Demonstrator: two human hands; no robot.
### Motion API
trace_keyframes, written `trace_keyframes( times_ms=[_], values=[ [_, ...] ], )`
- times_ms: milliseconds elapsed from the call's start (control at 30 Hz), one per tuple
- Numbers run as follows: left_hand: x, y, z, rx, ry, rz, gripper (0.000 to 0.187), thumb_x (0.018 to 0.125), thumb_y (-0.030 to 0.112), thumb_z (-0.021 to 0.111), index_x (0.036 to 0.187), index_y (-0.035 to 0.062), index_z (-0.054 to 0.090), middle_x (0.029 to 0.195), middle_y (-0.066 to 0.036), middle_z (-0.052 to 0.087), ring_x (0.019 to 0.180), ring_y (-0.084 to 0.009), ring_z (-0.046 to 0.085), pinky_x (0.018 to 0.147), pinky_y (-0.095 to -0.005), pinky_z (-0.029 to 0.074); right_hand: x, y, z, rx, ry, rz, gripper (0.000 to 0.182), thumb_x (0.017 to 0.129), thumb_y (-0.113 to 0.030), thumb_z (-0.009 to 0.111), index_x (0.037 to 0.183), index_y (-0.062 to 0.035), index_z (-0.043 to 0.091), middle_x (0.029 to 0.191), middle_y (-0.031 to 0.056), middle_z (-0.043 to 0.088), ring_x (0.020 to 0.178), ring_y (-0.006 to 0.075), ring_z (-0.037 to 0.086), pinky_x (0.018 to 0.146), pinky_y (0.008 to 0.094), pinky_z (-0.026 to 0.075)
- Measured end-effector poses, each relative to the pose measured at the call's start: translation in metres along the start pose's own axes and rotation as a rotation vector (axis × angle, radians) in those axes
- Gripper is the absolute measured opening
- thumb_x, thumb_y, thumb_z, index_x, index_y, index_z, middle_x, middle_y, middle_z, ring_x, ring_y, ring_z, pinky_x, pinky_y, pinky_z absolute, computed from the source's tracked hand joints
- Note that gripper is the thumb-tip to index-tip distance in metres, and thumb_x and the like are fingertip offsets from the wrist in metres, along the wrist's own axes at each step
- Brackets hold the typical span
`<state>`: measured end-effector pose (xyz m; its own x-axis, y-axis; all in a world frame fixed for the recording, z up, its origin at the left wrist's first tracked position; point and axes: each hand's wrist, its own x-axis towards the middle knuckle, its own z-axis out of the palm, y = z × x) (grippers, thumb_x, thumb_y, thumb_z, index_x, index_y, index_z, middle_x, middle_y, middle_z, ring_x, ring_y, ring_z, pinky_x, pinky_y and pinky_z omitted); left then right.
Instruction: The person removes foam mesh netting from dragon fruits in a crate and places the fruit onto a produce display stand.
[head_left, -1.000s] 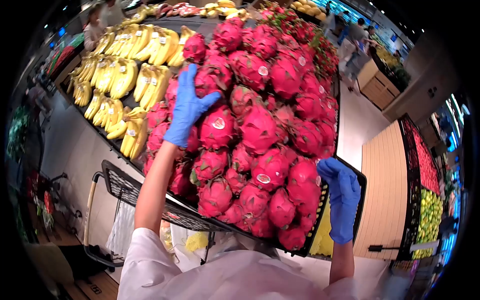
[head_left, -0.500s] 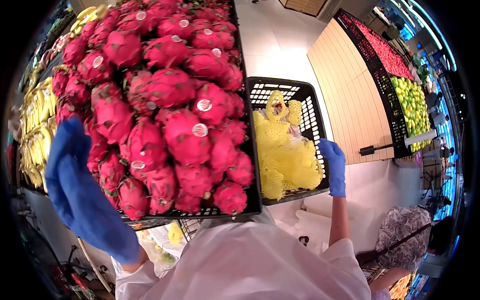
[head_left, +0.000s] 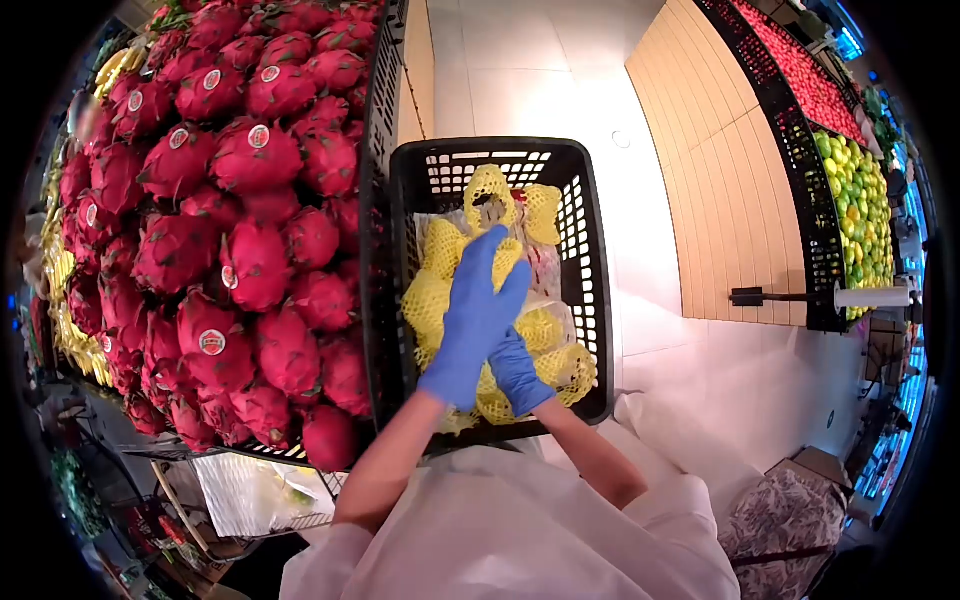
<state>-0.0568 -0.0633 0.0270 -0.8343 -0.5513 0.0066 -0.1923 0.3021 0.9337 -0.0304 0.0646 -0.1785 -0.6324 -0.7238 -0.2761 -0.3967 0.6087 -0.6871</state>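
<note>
Both of my hands wear blue gloves and are over a black plastic basket (head_left: 590, 260). Yellow foam fruit nets (head_left: 427, 305) fill much of it, with some clear plastic wrap among them. My left hand (head_left: 475, 325) lies over the nets near the middle, its visible fingers stretched out and apart. Lower and to the right, my right hand (head_left: 517, 372) is partly covered by the left one, so its fingers are mostly hidden. Left of the basket rises a heap of pink dragon fruit (head_left: 255, 265), several with round stickers.
A black crate wall (head_left: 378, 240) separates the dragon fruit from the basket. Bananas (head_left: 85, 340) lie at the far left. Across the pale floor (head_left: 645, 350) stands a wood-panelled display (head_left: 715, 170) with green-yellow citrus (head_left: 855, 210). A person in patterned clothing (head_left: 780, 525) is at lower right.
My left hand has come from beside the dragon fruit into the basket. My right hand has moved inward from the basket's right rim. The view has shifted right, and the nets lie differently.
</note>
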Motion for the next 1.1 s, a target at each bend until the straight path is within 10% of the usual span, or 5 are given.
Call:
trace_keyframes(
  times_ms=[200, 533, 800, 967, 1100],
  values=[
    [0.136, -0.099, 0.084, 0.568, -0.074, -0.23, 0.091, 0.066, 0.042, 0.068, 0.137, 0.0081, 0.022, 0.136, -0.026, 0.027, 0.121, -0.0449, 0.03, 0.1, -0.0442, 0.03, -0.005, -0.036, -0.101, 0.09, 0.288, -0.154, 0.047, 0.073, -0.013, 0.066, 0.116, -0.0045, 0.049, 0.113, 0.0191, 0.05, 0.102, 0.0342, 0.049, 0.088, 0.0391, 0.04],
    [0.039, -0.224, 0.114, 0.714, -0.304, 0.07, 0.026, 0.069, 0.01, 0.055, 0.092, 0.0014, 0.063, 0.097, -0.018, 0.058, 0.089, -0.0324, 0.056, 0.077, -0.0411, 0.044, 0.145, -0.019, -0.167, -0.141, 0.662, -0.227, 0.04, 0.079, -0.019, 0.061, 0.115, -0.0048, 0.048, 0.111, 0.0223, 0.052, 0.099, 0.0387, 0.05, 0.084, 0.0425, 0.043],
    [0.088, -0.142, 0.095, 0.336, 0.326, 0.014, 0.036, 0.08, 0.023, 0.058, 0.113, 0.0092, 0.055, 0.12, -0.019, 0.049, 0.117, -0.0341, 0.04, 0.095, -0.0382, 0.035, 0.168, 0.067, -0.045, -0.244, -0.22, 0.411, 0.053, 0.078, -0.025, 0.061, 0.123, -0.0022, 0.042, 0.118, 0.0226, 0.047, 0.109, 0.0301, 0.046, 0.088, 0.0363, 0.041],
    [0.081, -0.202, 0.109, 0.681, -0.189, 0.07, 0.042, 0.082, 0.039, 0.053, 0.114, 0.0133, 0.057, 0.132, -0.016, 0.039, 0.119, -0.0324, 0.037, 0.098, -0.0461, 0.029, 0.172, 0.077, -0.102, -0.355, -0.319, -0.003, 0.032, 0.084, -0.019, 0.05, 0.111, -0.0018, 0.051, 0.09, 0.0226, 0.06, 0.081, 0.0314, 0.061, 0.071, 0.0408, 0.048],
    [0.072, -0.206, 0.112, 0.814, -0.251, -0.013, 0.046, 0.08, 0.039, 0.053, 0.118, 0.0137, 0.055, 0.137, -0.014, 0.033, 0.124, -0.0307, 0.03, 0.102, -0.0476, 0.022, 0.199, 0.05, -0.132, 0.059, 0.361, 0.232, 0.041, 0.078, -0.02, 0.06, 0.114, -0.0031, 0.05, 0.095, 0.0241, 0.057, 0.089, 0.0318, 0.058, 0.075, 0.0426, 0.047]
  ],
)
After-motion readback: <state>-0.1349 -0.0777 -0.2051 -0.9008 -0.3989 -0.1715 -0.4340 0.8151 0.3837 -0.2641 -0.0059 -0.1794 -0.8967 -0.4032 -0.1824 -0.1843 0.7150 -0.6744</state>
